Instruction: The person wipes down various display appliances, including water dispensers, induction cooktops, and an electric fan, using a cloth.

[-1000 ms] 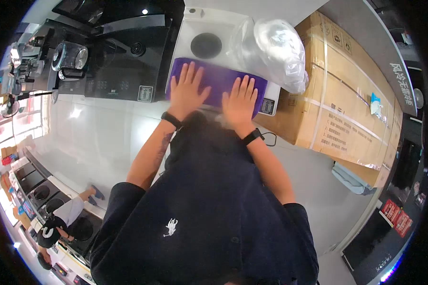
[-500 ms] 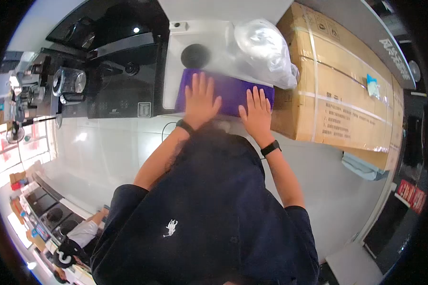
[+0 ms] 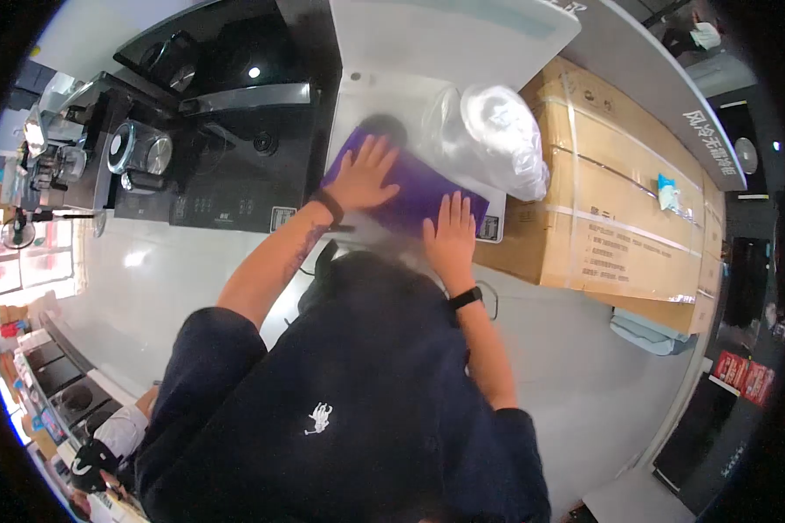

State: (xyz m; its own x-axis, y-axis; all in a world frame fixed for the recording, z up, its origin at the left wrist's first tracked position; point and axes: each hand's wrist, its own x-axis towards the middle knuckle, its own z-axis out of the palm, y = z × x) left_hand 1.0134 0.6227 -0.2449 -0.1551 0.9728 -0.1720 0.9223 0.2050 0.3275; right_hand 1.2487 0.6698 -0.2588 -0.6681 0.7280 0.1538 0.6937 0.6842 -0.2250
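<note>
A folded purple cloth or mat [image 3: 410, 187] lies slanted across the front of a white counter surface [image 3: 410, 96]. My left hand [image 3: 362, 176] rests on its left part, fingers spread and palm down. On its right end lies my right hand [image 3: 452, 235], flat with the fingers outstretched. Neither hand grips anything. A dark round spot [image 3: 384, 131] shows just behind the purple piece. Beyond it, at the right, sits a clear plastic bag [image 3: 501, 131] with whitish contents.
A black cooktop [image 3: 235, 157] and a glass kettle [image 3: 139, 152] are at the left. Large cardboard boxes [image 3: 619, 253] stand at the right, with a small blue-white packet [image 3: 667, 192] on them. Another person [image 3: 105, 449] is at the lower left.
The purple piece has turned, its right end now nearer to me. Both hands have stayed on it, my right hand now lower than my left. The camera view has shifted too.
</note>
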